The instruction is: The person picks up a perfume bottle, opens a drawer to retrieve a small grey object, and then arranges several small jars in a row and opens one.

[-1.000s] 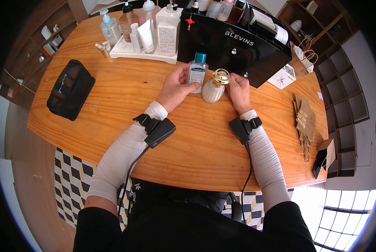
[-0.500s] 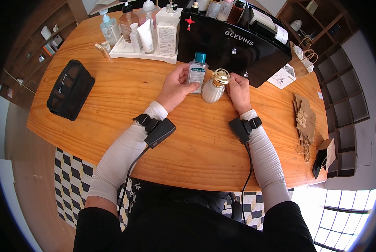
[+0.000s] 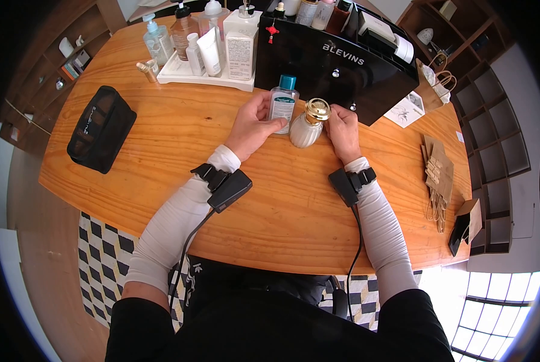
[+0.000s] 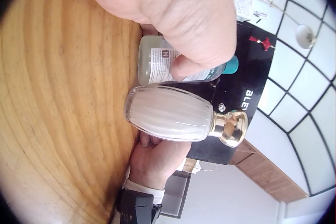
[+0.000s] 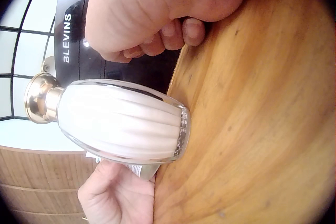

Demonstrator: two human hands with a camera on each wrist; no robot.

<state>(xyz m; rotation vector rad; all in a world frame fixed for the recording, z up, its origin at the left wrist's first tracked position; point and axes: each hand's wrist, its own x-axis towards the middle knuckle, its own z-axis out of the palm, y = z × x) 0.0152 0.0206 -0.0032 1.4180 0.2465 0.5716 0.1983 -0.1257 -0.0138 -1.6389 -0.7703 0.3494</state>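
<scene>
My left hand (image 3: 250, 128) grips a clear bottle with a teal cap (image 3: 282, 104), thumb across its front and fingers around its far side. The bottle stands upright on the wooden table. Just to its right is a ribbed glass bottle with white contents and a gold cap (image 3: 306, 133), also upright. Beyond that bottle, my right hand (image 3: 344, 134) rests on the table. In the right wrist view its fingers (image 5: 169, 37) are curled in toward the palm, with nothing seen in them and a gap between them and the ribbed bottle (image 5: 123, 121).
Behind the bottles stands a black drawer cabinet (image 3: 306, 60) topped with cosmetics. A white tray (image 3: 206, 79) of pump bottles and tubes is at the back left. On the left lies a black mesh pouch (image 3: 102, 130); folded paper bags (image 3: 439, 175) lie on the right.
</scene>
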